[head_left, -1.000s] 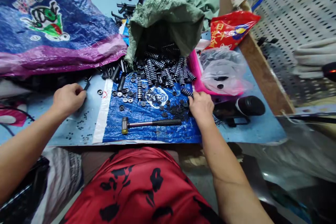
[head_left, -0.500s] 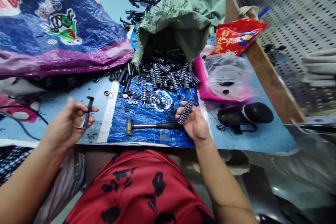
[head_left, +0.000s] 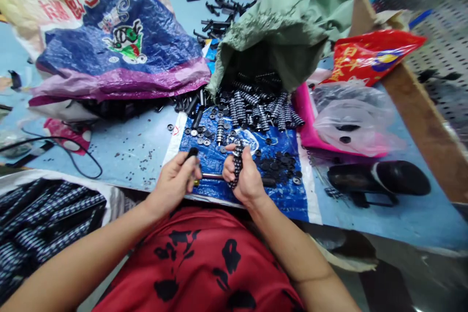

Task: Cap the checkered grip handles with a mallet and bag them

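My left hand (head_left: pixel 171 178) is closed on a black plastic piece (head_left: pixel 192 152). Only its end shows above my fingers. Just to the right, my right hand (head_left: pixel 250 178) grips a black-and-white checked roller (head_left: pixel 237 163), upright with the thumb alongside. A small gap separates the two hands. Below and behind them lies a hammer (head_left: pixel 212 176) on the blue plastic sheet (head_left: pixel 285 208), its head mostly hidden by my left hand. Small black discs (head_left: pixel 280 165) are heaped right of my right hand, and more loose discs (head_left: pixel 203 141) lie behind my left hand.
Many similar rollers (head_left: pixel 263 112) spill from a green sack (head_left: pixel 288 14). A printed sack (head_left: pixel 127 78) sits at back left. A pink tray (head_left: pixel 305 126) and black bottle (head_left: pixel 376 178) stand right. More checked pieces (head_left: pixel 54 219) fill a bag at lower left.
My hands have come together in front of my body: the left moved right with the black piece, the right moved left with the roller. The view has shifted, so the table appears further right.
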`<state>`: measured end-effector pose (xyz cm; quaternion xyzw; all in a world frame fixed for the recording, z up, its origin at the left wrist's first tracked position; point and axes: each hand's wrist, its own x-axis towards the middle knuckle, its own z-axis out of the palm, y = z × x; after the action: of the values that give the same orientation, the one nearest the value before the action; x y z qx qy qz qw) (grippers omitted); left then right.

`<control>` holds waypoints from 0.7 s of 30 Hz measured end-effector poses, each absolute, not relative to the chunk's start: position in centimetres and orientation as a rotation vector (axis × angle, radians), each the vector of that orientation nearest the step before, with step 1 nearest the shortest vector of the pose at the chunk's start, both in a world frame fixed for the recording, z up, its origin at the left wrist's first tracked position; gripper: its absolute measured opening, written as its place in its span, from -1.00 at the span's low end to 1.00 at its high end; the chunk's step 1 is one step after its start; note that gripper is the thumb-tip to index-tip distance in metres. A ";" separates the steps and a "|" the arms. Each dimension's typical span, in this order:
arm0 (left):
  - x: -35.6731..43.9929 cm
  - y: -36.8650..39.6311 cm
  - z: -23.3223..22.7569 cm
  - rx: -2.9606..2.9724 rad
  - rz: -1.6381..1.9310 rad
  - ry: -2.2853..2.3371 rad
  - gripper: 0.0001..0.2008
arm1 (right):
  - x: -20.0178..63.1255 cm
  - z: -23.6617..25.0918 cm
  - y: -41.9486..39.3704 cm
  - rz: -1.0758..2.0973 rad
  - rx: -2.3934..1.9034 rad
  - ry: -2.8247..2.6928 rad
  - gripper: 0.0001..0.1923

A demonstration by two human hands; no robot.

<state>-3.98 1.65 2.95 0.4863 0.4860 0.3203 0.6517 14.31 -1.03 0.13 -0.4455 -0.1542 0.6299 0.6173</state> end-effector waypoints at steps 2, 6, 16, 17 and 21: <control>-2.2 1.1 2.3 1.189 0.782 1.080 -0.63 | 12.9 0.5 -0.9 1.409 -1.012 -0.279 -0.38; -0.5 1.1 1.3 1.330 0.795 1.019 -0.68 | 11.4 0.3 -1.1 1.404 -1.072 -0.435 -0.37; -2.6 1.2 2.0 1.192 0.667 1.006 -0.57 | 16.3 -1.1 -2.4 0.343 -1.050 -1.965 0.11; -2.5 1.2 1.9 1.169 0.673 1.016 -0.52 | 16.2 -1.0 -2.5 0.326 -1.055 -1.950 0.09; -1.9 0.7 1.2 1.066 0.731 1.087 -0.39 | 15.3 -0.8 -3.0 0.322 -1.096 -1.920 0.06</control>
<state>-1.86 0.70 1.24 0.4721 0.4810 0.3235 0.6642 15.35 -3.03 -0.76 -0.4410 -0.7724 0.1295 0.4383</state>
